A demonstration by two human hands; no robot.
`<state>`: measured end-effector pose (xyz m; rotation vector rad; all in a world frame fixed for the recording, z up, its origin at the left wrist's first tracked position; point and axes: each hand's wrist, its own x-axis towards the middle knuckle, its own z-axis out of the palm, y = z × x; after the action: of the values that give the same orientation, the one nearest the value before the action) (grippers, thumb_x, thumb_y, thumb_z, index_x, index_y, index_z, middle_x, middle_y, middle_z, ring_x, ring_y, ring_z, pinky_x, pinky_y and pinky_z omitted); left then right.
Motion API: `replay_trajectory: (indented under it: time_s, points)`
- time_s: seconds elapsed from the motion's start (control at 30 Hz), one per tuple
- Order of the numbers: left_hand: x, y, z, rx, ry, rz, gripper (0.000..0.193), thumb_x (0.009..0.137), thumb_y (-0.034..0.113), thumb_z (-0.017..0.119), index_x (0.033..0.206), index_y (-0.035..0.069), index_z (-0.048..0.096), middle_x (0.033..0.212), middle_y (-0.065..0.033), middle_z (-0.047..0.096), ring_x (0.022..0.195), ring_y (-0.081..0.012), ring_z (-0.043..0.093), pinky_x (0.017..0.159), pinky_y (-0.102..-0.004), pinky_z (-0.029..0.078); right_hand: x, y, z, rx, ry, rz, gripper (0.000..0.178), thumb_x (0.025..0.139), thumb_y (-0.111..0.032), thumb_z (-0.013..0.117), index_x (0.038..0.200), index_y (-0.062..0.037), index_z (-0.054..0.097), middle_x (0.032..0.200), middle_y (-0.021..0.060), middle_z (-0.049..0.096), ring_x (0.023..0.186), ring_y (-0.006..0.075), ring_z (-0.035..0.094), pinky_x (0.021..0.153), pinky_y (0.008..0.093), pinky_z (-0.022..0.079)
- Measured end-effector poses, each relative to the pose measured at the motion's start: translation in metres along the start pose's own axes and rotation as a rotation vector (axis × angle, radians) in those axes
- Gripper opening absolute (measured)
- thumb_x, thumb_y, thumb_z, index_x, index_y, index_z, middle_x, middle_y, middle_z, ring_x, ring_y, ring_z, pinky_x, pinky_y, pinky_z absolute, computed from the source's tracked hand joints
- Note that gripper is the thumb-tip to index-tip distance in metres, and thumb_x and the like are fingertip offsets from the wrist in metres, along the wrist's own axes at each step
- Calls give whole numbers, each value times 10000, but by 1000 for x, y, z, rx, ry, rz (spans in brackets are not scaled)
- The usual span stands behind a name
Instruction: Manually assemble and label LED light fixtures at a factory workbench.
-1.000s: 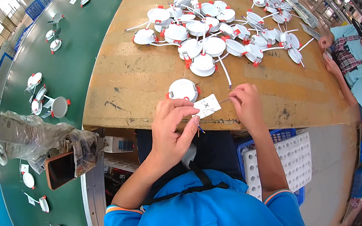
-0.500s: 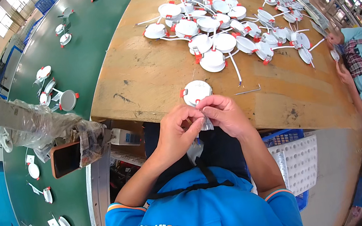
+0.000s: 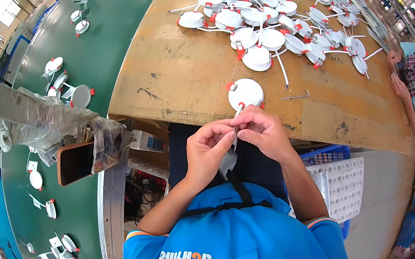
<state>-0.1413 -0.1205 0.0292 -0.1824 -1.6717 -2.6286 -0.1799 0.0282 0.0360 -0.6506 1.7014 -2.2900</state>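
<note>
A round white downlight [image 3: 246, 94] with red-tipped spring clips lies at the near edge of the wooden table, just beyond my fingers. Its short white cable [image 3: 240, 108] runs toward me into my fingertips. My left hand [image 3: 212, 145] pinches with thumb and forefinger, close to the other hand. Opposite it, my right hand [image 3: 261, 132] is closed in a similar pinch. Both seem to grip the cable's end; the fingers hide the exact spot. Below them, a pale strip hangs over my lap, too small to make out.
Many similar downlights [image 3: 250, 21] are heaped on the wooden table [image 3: 159, 91]. A thin metal rod [image 3: 295, 96] lies to the right. Left are a green conveyor [image 3: 111, 23] with more lights and a wrapped post holding a phone [image 3: 76, 163]. A co-worker's hands [image 3: 398, 77] are at the right edge.
The view has shifted, so the table sits further right. The downlight has moved slightly away from my hands, showing its cable. Both hands still pinch together.
</note>
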Motion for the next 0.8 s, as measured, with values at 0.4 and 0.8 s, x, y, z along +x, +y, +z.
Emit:
replay_trajectory:
  time_s: [0.4,0.8]
  points:
    - [1,1,-5,-197,61,-164,173,843,126,530,946,-4,577,802,-17,594,691,-26,507,602,-170,398,6,0,3,-118,88,73,61,793,-51,590,811,1,562,777,-3,504,708,64,481,647,202,398]
    - [5,3,-4,-80,93,-100,108,826,131,550,830,23,556,675,5,560,534,-23,478,453,-151,353,4,-4,-1,-163,237,48,137,820,-102,570,913,-2,565,794,5,563,694,49,501,630,187,417]
